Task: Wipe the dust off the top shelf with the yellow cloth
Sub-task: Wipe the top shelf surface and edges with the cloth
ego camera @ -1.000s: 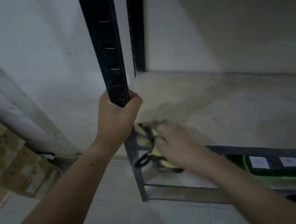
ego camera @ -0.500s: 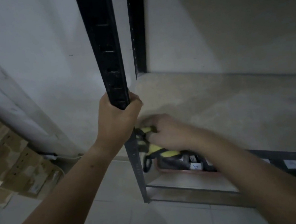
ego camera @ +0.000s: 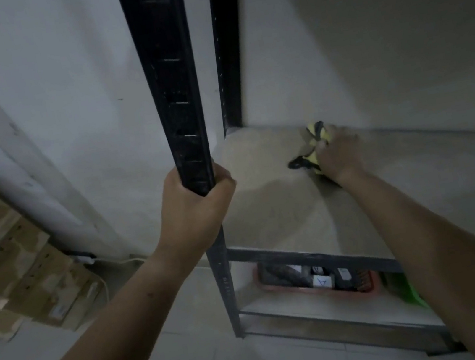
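Note:
The top shelf [ego camera: 280, 204] is a pale dusty board in a black metal rack. My right hand [ego camera: 339, 155] presses the yellow cloth [ego camera: 315, 139] with black trim onto the board near the back wall, its fingers curled over the cloth. Most of the cloth is hidden under the hand. My left hand [ego camera: 193, 205] grips the rack's black front upright post [ego camera: 168, 82] at the shelf's left front corner.
A second black post [ego camera: 224, 48] stands at the back left corner against the white wall. Below the top shelf, a lower shelf holds a reddish tray [ego camera: 317, 279] with small items and something green [ego camera: 402, 287]. Cardboard boxes [ego camera: 12, 262] lie on the floor at left.
My right hand has slid the cloth from the shelf's front left edge back and to the right, close to the rear wall. My left hand has kept its grip on the post.

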